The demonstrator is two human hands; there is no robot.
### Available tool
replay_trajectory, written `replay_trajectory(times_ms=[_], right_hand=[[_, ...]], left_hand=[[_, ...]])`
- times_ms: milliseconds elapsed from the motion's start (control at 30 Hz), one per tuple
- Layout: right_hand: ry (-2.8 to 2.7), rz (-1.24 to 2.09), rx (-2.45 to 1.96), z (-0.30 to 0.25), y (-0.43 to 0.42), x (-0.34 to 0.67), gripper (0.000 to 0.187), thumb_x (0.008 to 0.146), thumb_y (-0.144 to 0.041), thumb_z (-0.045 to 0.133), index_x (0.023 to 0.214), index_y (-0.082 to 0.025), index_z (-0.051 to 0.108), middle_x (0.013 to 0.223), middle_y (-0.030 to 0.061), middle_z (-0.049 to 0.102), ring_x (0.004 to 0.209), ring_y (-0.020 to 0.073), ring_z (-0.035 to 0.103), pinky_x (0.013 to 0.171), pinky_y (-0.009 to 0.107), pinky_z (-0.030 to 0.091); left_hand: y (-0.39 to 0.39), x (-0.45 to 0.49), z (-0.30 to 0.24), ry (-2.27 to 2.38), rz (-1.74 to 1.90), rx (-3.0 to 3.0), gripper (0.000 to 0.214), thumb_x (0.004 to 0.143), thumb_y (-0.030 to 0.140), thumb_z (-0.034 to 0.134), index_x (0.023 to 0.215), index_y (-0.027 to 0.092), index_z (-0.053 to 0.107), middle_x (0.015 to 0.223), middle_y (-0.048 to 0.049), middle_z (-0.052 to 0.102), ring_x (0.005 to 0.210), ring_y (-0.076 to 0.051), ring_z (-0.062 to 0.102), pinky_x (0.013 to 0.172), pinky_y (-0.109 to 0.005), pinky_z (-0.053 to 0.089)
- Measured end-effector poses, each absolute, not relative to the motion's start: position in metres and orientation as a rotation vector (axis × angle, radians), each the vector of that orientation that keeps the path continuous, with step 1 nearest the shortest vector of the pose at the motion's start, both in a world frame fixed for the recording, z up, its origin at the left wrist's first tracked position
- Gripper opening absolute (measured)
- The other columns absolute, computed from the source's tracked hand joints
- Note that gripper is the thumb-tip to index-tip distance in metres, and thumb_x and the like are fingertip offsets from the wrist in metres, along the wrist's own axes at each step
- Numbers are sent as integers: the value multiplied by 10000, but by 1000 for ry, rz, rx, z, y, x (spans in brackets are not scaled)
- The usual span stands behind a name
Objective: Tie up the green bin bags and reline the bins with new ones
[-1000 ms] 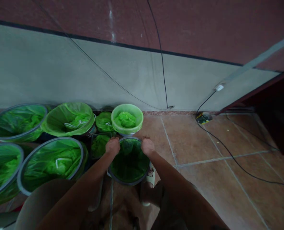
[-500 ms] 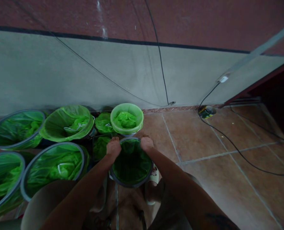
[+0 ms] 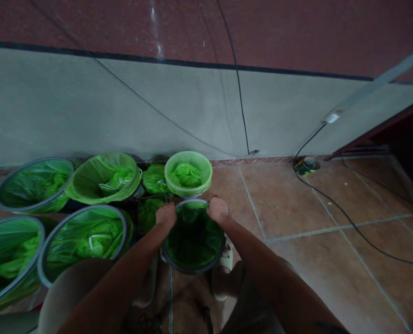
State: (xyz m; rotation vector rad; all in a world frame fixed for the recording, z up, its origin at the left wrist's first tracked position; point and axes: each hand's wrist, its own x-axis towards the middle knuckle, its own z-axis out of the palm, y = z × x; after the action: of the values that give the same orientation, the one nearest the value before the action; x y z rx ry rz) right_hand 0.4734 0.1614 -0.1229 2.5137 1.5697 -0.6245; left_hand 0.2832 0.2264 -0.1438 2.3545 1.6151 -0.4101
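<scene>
Hands on a lined bin [image 3: 192, 271]
Left hand [image 3: 165, 215] and right hand [image 3: 217, 208] grip its far rim, closed; green bucket [image 3: 171, 163] just beyond them.

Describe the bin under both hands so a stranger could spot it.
Below the grey wall, green-lined bins crowd the floor at left. At their right edge, nearest the person, a small bin has the left hand and right hand on its far rim. Unlike the pale green bin behind it, its rim is dark and its liner shadowed.
</scene>
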Motion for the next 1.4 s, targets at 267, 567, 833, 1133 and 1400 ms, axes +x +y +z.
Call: replay_trajectory(times_ms=[267,567,833,1133,1400], right_hand=[[1624,-699,2496,-132,156,478,294,878,-255,554,1126,-155,677,1136,141,685,1067,232,642,890,280,488],[1483,-753,2525,-139,155,486,290,844,-169,551,1084,-118,706,1103,169,697,1049,252,658,864,294,507],[1572,-850,2567,-120,159,482,557,732,-464,717,1213,-192,649,1188,123,666,1061,244,646,855,263,501],[1574,-725,2585,-138,157,478,337,925,-273,457,1112,-143,706,1136,161,687,1044,242,654,882,304,491],[1447,-724,2575,-142,160,476,338,911,-159,433,1103,-125,708,1146,174,684,1060,227,652,890,291,490]], left_hand=[[228,282,-148,1611,-470,2292,299,829,158,501,1070,144,676,1024,-169,711,1053,-273,657,850,-349,523],[230,274,-150,1646,-518,2216,302,772,244,623,1043,119,669,1034,-178,701,1018,-318,662,808,-372,527],[235,284,-139,1421,-135,2439,596,767,398,680,1282,157,500,1266,-131,582,1189,-235,549,1000,-317,422],[236,293,-150,1430,-293,2477,271,920,246,417,1106,157,594,1074,-122,686,1021,-239,648,878,-333,488],[236,296,-146,1498,-406,2402,286,865,170,447,1086,138,626,1097,-144,694,1076,-257,642,883,-339,500]])
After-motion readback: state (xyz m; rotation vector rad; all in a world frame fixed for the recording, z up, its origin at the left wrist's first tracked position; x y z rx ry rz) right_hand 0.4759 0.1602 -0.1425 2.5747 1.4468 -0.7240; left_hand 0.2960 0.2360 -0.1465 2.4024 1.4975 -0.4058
